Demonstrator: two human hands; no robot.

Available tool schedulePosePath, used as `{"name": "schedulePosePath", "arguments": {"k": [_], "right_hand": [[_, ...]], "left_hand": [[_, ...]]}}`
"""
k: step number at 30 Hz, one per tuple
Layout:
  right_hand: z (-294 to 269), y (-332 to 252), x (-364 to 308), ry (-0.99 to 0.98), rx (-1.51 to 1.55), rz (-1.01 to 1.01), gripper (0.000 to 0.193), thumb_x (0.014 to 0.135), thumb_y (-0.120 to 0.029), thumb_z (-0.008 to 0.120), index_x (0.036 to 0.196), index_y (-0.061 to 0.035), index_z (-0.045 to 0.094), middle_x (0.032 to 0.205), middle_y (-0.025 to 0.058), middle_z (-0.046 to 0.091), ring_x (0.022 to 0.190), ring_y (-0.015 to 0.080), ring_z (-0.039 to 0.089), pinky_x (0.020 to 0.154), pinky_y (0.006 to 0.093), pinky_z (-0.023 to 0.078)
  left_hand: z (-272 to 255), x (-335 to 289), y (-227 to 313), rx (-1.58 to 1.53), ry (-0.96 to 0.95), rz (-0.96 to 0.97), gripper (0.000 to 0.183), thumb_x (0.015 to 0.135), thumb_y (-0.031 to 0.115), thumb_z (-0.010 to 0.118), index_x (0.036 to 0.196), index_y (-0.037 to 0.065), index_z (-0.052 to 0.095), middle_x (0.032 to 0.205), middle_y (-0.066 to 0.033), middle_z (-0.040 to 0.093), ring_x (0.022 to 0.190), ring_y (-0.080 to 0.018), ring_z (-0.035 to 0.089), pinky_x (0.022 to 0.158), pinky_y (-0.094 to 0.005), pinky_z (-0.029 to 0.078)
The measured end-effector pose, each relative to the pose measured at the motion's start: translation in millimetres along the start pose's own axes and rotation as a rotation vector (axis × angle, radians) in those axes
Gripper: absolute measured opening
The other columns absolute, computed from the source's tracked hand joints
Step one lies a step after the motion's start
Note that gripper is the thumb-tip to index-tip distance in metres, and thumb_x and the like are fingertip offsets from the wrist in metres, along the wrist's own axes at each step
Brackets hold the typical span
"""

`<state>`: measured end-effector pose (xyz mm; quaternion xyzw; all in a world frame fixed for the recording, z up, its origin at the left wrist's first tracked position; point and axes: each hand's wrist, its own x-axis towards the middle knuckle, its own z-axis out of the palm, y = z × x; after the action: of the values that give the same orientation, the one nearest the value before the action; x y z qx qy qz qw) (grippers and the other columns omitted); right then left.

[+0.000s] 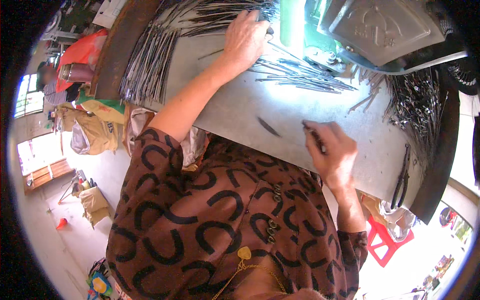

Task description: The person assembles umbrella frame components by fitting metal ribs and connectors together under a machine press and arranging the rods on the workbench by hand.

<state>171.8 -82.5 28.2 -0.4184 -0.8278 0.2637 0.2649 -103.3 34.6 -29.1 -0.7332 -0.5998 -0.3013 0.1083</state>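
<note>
My left hand (246, 40) reaches to the far side of a grey metal tabletop (225, 107), beside a pile of thin dark rods (210, 17). Its fingers are curled, and a small dark piece I cannot make out shows at the fingertips. Closer to me, my right hand (332, 152) is closed round a short dark object (316, 139), whose kind is mostly hidden by the fingers. Left of it a dark narrow sliver (269, 127) lies on the metal. Between the hands and the lamp, loose grey rods (305, 75) are spread under bright light.
A bundle of rods (150, 65) lies along the left side. More dark rods (417, 105) are heaped at the right, near black-handled pliers (401, 175). A glowing lamp (292, 25) and a grey metal machine housing (382, 30) stand at the back. A red stool (385, 245) is below right.
</note>
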Motion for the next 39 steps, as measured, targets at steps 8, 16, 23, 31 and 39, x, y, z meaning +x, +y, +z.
{"name": "schedulePosePath", "arguments": {"k": [8, 16, 23, 31, 39], "right_hand": [[10.5, 1.2, 24.6, -0.025, 0.435, 0.608, 0.02, 0.086, -0.022, 0.066, 0.091, -0.0027, 0.065, 0.069, 0.0094, 0.062, 0.052, 0.0157, 0.059, 0.049, 0.029, 0.047], [1.3, 40.6, 69.4, 0.174, 0.953, 0.614, 0.024, 0.087, -0.026, 0.062, 0.095, -0.0033, 0.061, 0.069, 0.0039, 0.062, 0.051, 0.0102, 0.057, 0.046, 0.022, 0.041], [4.1, 34.0, 78.9, 0.244, 0.96, 0.567, 0.019, 0.086, -0.023, 0.062, 0.09, -0.0043, 0.061, 0.066, 0.0037, 0.062, 0.047, 0.0097, 0.055, 0.043, 0.0218, 0.04], [3.6, 35.8, 85.0, 0.238, 0.981, 0.523, 0.018, 0.087, -0.022, 0.061, 0.087, -0.004, 0.062, 0.066, 0.0044, 0.063, 0.046, 0.0092, 0.054, 0.042, 0.0214, 0.039], [3.9, 33.8, 86.9, 0.237, 1.009, 0.53, 0.015, 0.087, -0.019, 0.061, 0.087, -0.0044, 0.062, 0.064, 0.0037, 0.063, 0.044, 0.0085, 0.053, 0.04, 0.0206, 0.036]], "left_hand": [[-18.7, 6.1, 26.2, -0.051, 0.184, 0.284, 0.017, 0.074, 0.001, 0.06, 0.091, 0.002, 0.06, 0.088, -0.0132, 0.057, 0.076, -0.0282, 0.059, 0.061, -0.0335, 0.052], [-26.3, -0.2, 99.4, -1.505, -0.398, -0.765, 0.015, 0.083, 0.015, 0.068, 0.094, 0.004, 0.066, 0.08, 0.0001, 0.062, 0.066, -0.0081, 0.056, 0.059, -0.0232, 0.047], [-13.8, -1.8, 111.4, -1.69, -0.232, -0.808, 0.019, 0.084, 0.01, 0.065, 0.101, 0.0, 0.064, 0.088, -0.0042, 0.065, 0.074, -0.0098, 0.061, 0.062, -0.0217, 0.049], [-11.8, -1.7, 111.4, -1.726, -0.267, -0.766, 0.024, 0.084, 0.007, 0.063, 0.106, -0.002, 0.063, 0.091, -0.0064, 0.064, 0.076, -0.0107, 0.06, 0.065, -0.0227, 0.051], [-4.5, -4.8, 107.3, -1.812, -0.288, -0.769, 0.027, 0.084, 0.007, 0.063, 0.11, -0.002, 0.062, 0.093, -0.0069, 0.065, 0.076, -0.0107, 0.061, 0.065, -0.0227, 0.051]]}}
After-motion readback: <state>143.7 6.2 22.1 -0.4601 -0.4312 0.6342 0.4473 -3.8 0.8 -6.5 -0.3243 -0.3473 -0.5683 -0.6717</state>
